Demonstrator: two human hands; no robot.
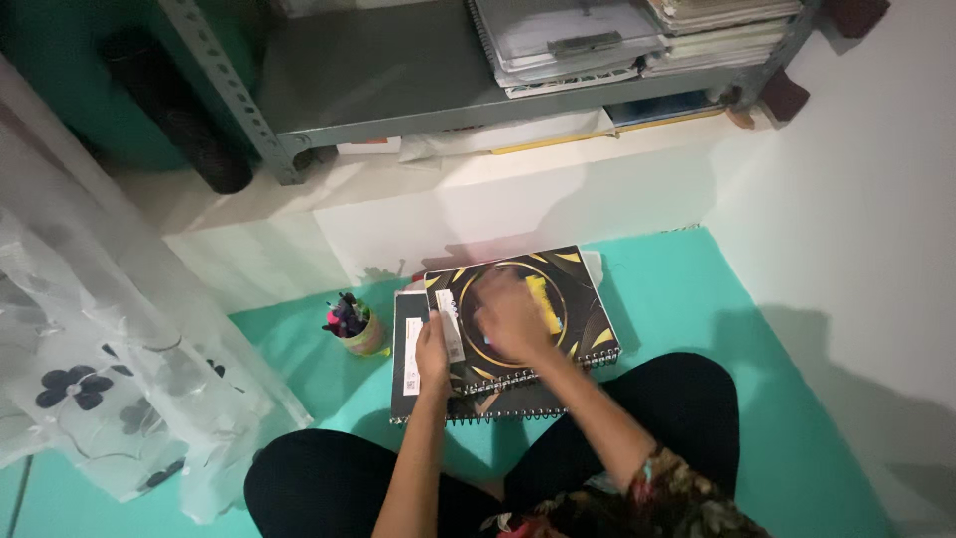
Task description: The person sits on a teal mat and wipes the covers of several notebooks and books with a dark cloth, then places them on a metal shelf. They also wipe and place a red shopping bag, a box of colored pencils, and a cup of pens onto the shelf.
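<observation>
Black notebook (pixel 518 319) lies on another. Left hand (pixel 433 349) pins its edge, right hand (pixel 513 317) lies flat on top, beside a yellow patch (pixel 544 304). Press gently.

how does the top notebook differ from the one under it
The top notebook lies turned at a slight angle, while the bottom notebook sits squarer to the person. The top one shows its whole black and yellow cover, partly under the right hand; the bottom one shows only its left strip and lower edge. Both are spiral-bound and dark.

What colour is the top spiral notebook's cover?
Black with yellow-gold ring and corner stripes, on the top spiral notebook; head view.
</observation>
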